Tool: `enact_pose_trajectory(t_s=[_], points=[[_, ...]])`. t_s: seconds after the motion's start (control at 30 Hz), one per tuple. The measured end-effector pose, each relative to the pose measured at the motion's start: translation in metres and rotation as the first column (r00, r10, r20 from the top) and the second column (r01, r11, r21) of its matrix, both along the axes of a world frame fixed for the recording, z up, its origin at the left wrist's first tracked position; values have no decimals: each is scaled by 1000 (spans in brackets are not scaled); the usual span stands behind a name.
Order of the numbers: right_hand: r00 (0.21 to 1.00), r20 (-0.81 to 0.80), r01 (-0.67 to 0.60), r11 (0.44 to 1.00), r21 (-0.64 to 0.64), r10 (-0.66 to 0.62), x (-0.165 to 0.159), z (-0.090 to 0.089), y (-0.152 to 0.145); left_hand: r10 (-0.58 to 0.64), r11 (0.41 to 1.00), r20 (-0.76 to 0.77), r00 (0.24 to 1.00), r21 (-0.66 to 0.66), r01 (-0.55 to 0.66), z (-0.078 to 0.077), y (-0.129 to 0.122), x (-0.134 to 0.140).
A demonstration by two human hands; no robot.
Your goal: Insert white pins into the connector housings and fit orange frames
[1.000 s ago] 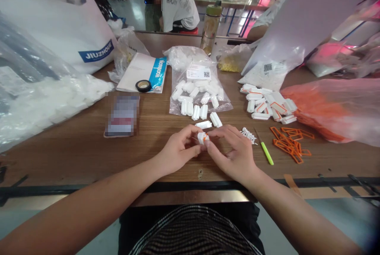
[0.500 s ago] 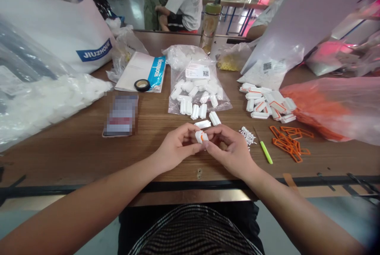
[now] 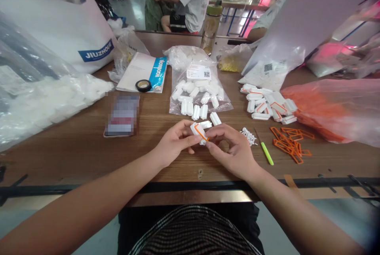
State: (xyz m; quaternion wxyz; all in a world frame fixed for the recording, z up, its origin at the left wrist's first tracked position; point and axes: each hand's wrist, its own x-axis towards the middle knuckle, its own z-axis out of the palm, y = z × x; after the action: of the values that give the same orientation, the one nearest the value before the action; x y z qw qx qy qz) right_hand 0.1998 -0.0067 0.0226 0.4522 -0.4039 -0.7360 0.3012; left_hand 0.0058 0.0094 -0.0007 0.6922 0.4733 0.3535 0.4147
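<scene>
Between the fingertips of my left hand point(image 3: 173, 144) is a white plastic housing point(image 3: 196, 129) with a thin orange frame along its upper face. It is tilted, one end toward me. My right hand point(image 3: 233, 146) pinches its lower right end with thumb and index finger; part of that end is hidden. Just beyond the hands lie loose white housings point(image 3: 215, 119). Right of my right hand are a heap of tiny white parts point(image 3: 248, 136), a yellow-green handled awl point(image 3: 266, 153) and several loose orange frames point(image 3: 289, 144).
A clear bag of white housings point(image 3: 197, 55) lies ahead. White housings with orange frames point(image 3: 264, 102) are heaped at right, beside a bag of orange parts point(image 3: 332, 108). Left are a phone point(image 3: 122, 116), a notebook point(image 3: 133, 71) and black tape point(image 3: 143, 85). A bottle point(image 3: 211, 27) stands behind.
The white housing has been turned in my fingers, so its long face and the orange frame now show. My left hand has shifted slightly. The person across has raised an arm.
</scene>
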Motion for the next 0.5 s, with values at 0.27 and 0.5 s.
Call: enact_pose_trajectory(t_s=[0.27,0.5], points=[[996,82,-31,996,80,25,3,-3,2,-7,1000,15,1000,-30,7,3,0,-1],[996,84,-44,993,112,34,3,-4,2,-4,998,43,999,-64,6,2,0,-1]])
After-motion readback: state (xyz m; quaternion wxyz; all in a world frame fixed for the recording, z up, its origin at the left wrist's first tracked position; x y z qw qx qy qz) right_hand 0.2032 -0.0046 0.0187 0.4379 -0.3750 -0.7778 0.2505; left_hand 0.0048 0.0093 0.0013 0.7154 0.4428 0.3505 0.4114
